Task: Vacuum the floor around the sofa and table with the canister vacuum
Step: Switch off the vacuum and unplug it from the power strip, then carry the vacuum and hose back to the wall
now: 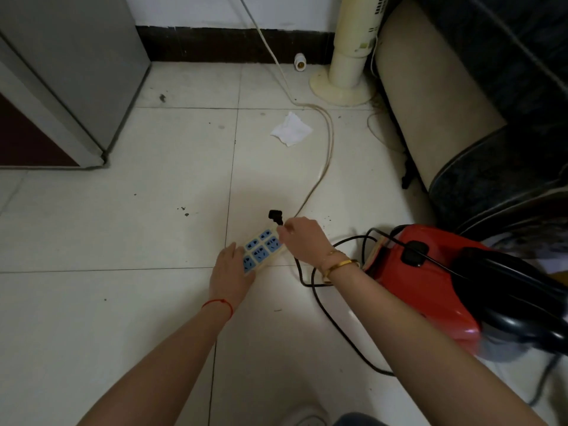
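Head view, just below centre: your left hand (231, 272) lies flat, fingers straight, pressing the strip (261, 249) to the floor, while your right hand (302, 238) pinches the black plug (275, 216) at the strip's far end. Keep the strip pinned, line the pins up with a socket and push straight down, not at a slant. The vacuum (430, 281) waits at lower right, its cord (335, 324) looping beside your wrist; keep that slack from snagging.

white tiled floor (123, 210), dark specks scattered. lying on it: power strip (261, 250) with blue sockets, crumpled white tissue (291, 129), red canister vacuum (430, 281), black cord (335, 324), cream fan base (341, 90).
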A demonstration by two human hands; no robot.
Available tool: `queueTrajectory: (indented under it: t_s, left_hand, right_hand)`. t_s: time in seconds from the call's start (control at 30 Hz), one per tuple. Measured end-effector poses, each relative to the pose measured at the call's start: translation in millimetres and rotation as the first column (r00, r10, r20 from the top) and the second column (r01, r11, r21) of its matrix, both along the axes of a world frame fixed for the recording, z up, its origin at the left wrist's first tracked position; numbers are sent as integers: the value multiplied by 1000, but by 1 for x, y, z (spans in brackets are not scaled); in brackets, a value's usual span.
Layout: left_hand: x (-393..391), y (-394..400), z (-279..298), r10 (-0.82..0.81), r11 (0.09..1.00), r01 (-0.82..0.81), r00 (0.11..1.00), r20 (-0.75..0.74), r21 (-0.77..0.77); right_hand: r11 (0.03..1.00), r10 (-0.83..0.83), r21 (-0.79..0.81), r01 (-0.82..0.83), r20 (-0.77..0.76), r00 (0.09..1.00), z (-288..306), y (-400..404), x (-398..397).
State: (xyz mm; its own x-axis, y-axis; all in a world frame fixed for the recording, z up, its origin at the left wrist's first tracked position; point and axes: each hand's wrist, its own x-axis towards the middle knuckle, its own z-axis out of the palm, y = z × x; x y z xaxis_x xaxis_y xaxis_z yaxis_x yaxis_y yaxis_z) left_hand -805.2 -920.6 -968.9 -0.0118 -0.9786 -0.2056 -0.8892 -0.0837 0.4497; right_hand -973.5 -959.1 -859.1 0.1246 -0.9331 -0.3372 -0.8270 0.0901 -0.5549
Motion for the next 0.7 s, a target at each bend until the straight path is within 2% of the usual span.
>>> queueTrajectory:
  t_s: [0.07, 0.13, 0.2, 0.33, 0.4, 0.53, 0.7]
  left_hand:
    - [-18, 10, 12, -69, 997, 68, 997, -32, -43]
    - [-42, 20, 27, -134, 991, 134, 989, -57, -4]
    - [-67, 26, 38, -198, 975, 204, 978, -73, 92]
    - [-109, 39, 42, -223, 896, 295, 946, -237, 332]
    - [-125, 45, 38, -199, 894, 281, 947, -252, 349]
    - [-146, 45, 30, -26, 905, 145, 957, -288, 401]
    - [-148, 44, 17, 71, 952, 23, 954, -293, 305]
  right_hand:
    - [998, -48, -23, 50, 52, 997, 14, 10, -19]
    - [990, -122, -63, 130, 116, 986, 26, 24, -39]
    - [973, -195, -96, 210, 147, 970, 33, 40, -59]
    - [939, -294, -133, 319, 175, 940, 28, 82, -93]
    - [924, -346, -114, 366, 167, 923, 19, 102, -109]
    - [888, -441, -24, 459, 233, 867, -4, 132, -134]
    - [862, -497, 25, 507, 242, 833, -17, 153, -142]
